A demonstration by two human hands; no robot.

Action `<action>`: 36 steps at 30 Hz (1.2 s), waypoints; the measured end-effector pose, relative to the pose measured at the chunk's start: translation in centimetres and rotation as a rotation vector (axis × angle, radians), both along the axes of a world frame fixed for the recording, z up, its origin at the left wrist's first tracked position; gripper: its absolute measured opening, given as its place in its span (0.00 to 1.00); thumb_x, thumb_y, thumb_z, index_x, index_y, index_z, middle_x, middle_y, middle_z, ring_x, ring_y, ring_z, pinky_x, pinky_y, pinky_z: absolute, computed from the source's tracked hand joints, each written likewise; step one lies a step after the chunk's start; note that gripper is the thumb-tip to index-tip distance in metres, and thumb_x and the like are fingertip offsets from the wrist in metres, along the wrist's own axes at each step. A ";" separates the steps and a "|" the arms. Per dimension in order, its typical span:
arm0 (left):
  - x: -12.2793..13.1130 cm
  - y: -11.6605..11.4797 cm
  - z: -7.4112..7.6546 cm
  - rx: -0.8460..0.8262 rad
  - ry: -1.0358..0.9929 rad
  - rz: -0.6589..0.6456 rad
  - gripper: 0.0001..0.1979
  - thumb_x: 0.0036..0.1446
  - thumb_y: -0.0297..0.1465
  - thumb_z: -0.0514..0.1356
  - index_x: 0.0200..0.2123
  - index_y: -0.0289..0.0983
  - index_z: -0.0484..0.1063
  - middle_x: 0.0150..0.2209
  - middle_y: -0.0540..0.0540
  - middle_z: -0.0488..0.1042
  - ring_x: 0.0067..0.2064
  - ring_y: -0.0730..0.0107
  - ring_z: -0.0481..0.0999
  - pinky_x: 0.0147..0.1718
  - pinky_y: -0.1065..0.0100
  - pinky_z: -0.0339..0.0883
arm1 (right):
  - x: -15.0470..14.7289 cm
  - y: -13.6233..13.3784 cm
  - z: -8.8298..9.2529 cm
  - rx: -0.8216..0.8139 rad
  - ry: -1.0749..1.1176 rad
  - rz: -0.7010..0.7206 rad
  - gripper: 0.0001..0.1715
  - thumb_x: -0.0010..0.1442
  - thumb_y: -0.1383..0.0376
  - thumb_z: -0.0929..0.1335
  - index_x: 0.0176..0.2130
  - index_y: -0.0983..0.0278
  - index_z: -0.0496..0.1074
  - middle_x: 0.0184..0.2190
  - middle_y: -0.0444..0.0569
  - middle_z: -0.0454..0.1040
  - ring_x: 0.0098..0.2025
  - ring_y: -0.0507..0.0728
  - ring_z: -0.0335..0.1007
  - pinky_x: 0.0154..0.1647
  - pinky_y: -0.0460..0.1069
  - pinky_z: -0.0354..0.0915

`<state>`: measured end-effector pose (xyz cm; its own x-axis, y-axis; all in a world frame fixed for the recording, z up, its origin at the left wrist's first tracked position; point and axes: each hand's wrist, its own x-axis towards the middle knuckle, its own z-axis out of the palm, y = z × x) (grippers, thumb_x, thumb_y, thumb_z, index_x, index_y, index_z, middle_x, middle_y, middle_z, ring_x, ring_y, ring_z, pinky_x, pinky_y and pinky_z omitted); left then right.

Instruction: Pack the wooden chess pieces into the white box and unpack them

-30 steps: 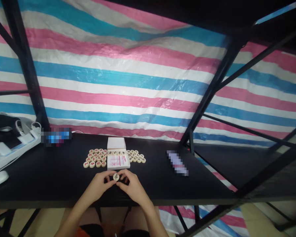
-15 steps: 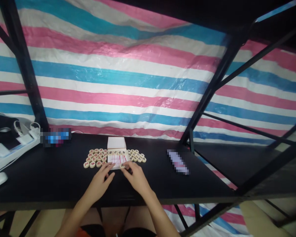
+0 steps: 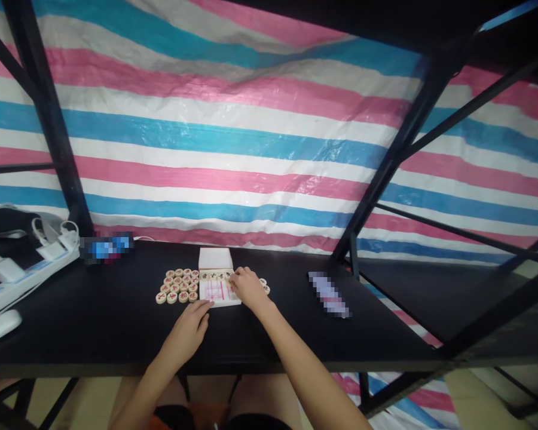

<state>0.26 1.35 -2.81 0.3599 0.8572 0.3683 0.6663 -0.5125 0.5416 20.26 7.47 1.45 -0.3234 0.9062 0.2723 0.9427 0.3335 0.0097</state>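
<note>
A white open box (image 3: 219, 303) stands on the black table, its lid (image 3: 215, 258) tipped back and a pink-lined sheet (image 3: 214, 291) inside. Along the box's back side runs a row of Chinese chess pieces (image 3: 213, 276) with dark characters. My right hand (image 3: 250, 288) reaches over the box's right side, fingertips pinched at a Chinese chess piece by the end of that row. My left hand (image 3: 189, 325) lies at the front left corner of the box, fingers stretched out and touching its edge, holding nothing.
Red-marked Chinese chess pieces (image 3: 174, 288) stand in rows left of the box. Dark-marked pieces (image 3: 263, 282) at the right are partly hidden by my hand. A blurred phone-like object (image 3: 329, 294) lies farther right. A power strip (image 3: 31, 280) with plugs sits at the left.
My right hand has moved from the box's front edge, where it pinched a piece, up to the back right of the box. My left hand has drawn slightly back. The view has shifted slightly.
</note>
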 end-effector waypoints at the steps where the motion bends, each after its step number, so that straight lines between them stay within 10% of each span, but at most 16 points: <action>1: 0.0 0.0 0.1 -0.002 -0.009 -0.005 0.18 0.59 0.26 0.48 0.50 0.37 0.70 0.50 0.41 0.72 0.52 0.61 0.70 0.53 0.59 0.63 | 0.0 0.0 0.0 0.001 -0.013 -0.001 0.12 0.61 0.69 0.62 0.38 0.65 0.74 0.40 0.55 0.71 0.43 0.60 0.62 0.42 0.51 0.58; 36: -0.2 0.0 -0.4 0.000 -0.035 -0.002 0.18 0.58 0.29 0.53 0.51 0.39 0.69 0.52 0.43 0.71 0.53 0.61 0.69 0.55 0.59 0.62 | 0.6 -0.8 1.0 -0.069 0.026 0.110 0.20 0.55 0.78 0.60 0.40 0.65 0.74 0.41 0.51 0.74 0.43 0.56 0.65 0.47 0.48 0.56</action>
